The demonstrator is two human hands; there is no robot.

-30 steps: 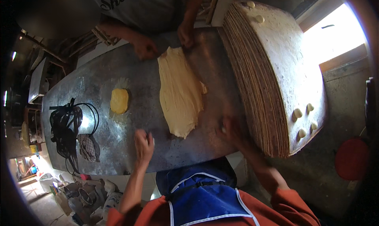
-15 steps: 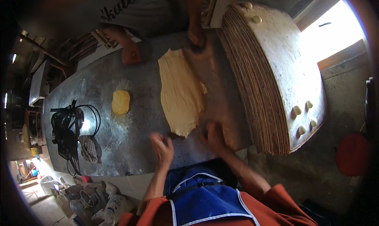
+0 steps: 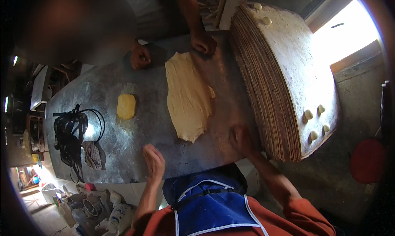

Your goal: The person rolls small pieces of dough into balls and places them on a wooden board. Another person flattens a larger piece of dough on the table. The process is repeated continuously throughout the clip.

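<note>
Watching through the head camera from afar, I see a sheet of pale dough (image 3: 187, 98) lying flat around the middle of a metal table (image 3: 111, 162), its long side running from near to far. That placing seems to suit both people, since each end faces one of them.

My wearer's left hand (image 3: 154, 157) is just left of the dough's near end and apart from it; its fingers sit together, loosely bent, with nothing in them that I can see. The right hand (image 3: 242, 139) is to the right of that end, also apart from the dough. Blur and shadow hide its fingers, so I cannot tell whether they are open or closed. On the far side, a co-worker's left fist (image 3: 140, 57) and right fist (image 3: 203, 42) flank the far end, probably just resting.

A yellow slab (image 3: 126, 106) sits left of the dough, perhaps parked there within reach but out of the way. The tangle of black straps (image 3: 68, 131) looks pushed to the left end for the same reason. A tall stack of thin sheets (image 3: 267, 87) stands at the right.

The dough looks soft and cream-coloured, with lengthwise creases, a ragged outline, a narrowed near tip and a small flap on its right edge.
</note>
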